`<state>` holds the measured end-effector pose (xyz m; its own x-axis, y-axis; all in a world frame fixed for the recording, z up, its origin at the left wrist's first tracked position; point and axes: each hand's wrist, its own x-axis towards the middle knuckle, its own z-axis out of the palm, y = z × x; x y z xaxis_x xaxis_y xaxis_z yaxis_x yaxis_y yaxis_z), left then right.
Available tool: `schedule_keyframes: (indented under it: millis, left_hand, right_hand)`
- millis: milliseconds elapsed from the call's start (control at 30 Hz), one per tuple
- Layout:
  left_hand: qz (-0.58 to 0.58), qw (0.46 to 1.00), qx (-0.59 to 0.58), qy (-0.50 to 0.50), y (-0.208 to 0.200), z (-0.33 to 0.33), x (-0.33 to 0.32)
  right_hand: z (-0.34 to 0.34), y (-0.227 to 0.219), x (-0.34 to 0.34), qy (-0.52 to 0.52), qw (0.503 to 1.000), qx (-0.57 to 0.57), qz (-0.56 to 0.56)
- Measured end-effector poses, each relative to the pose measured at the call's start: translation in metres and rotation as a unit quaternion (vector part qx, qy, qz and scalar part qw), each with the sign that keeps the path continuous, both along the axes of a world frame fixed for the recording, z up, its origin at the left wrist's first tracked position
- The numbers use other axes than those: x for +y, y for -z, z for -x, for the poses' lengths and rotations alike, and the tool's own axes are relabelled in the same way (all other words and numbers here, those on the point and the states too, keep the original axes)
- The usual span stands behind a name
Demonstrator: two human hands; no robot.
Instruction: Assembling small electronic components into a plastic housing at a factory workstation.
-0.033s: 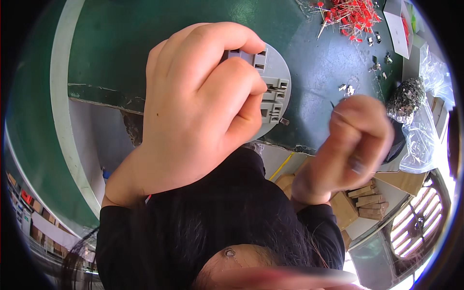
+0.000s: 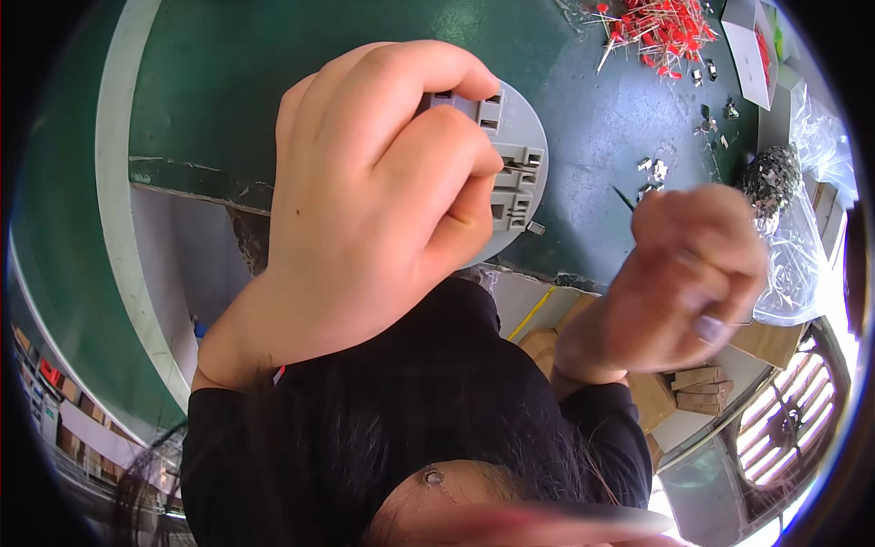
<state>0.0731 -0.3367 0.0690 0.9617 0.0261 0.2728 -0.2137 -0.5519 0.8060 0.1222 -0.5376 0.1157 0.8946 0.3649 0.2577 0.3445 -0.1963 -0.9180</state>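
My left hand [image 2: 365, 191] is closed over a round grey plastic base [image 2: 527, 114] at the table's front edge, its thumb and fingers bent against the base's raised blocks. Slots and small metal clips show on the uncovered right side of the base. One metal clip [image 2: 535, 228] sticks out past its lower right rim. To the right, my right hand [image 2: 697, 273] is curled and smeared by motion. From its fingers juts the tip of a thin dark pointed tool [image 2: 623, 198]; the rest of that tool is hidden. Small metal clips [image 2: 654, 170] lie just beyond this hand.
A heap of red-headed parts with wire leads [image 2: 661, 35] lies at the far right of the green table [image 2: 219, 82]. A white box [image 2: 749, 55], a clear bag [image 2: 791, 273] and a bundle of metal bits [image 2: 773, 182] sit along the right side. Wooden blocks [image 2: 700, 392] are below.
My right hand has shifted a little to the right, away from the grey base, with the dark tool. My left hand and the base have stayed in place.
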Motion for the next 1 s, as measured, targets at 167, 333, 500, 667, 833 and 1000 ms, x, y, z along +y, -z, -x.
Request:
schedule_keyframes:
  millis: [167,333,500,667,833,1000]
  left_hand:
    - [-0.025,0.999,-0.037,0.019,0.003,-0.001,0.003]
    - [-0.035,0.999,-0.033,-0.007,0.002,0.003,0.005]
    - [-0.024,0.998,-0.052,-0.007,0.002,-0.001,0.003]
    - [0.011,1.0,-0.021,-0.019,0.008,0.012,0.0]
    - [-0.031,0.998,-0.061,-0.002,0.0,-0.002,0.001]
    - [-0.023,0.999,-0.029,0.01,0.002,-0.001,0.003]
  right_hand:
    - [-0.003,-0.022,0.033,-0.015,0.907,0.164,-0.388]
    - [-0.009,-0.014,0.049,-0.077,0.975,0.155,-0.136]
    - [-0.015,-0.024,0.056,-0.02,0.985,0.167,-0.04]
    - [-0.006,-0.022,0.039,-0.033,0.997,0.074,-0.012]
    - [-0.014,-0.022,0.016,-0.051,0.997,-0.046,0.044]
    - [0.006,0.014,0.005,-0.009,0.963,-0.142,0.227]
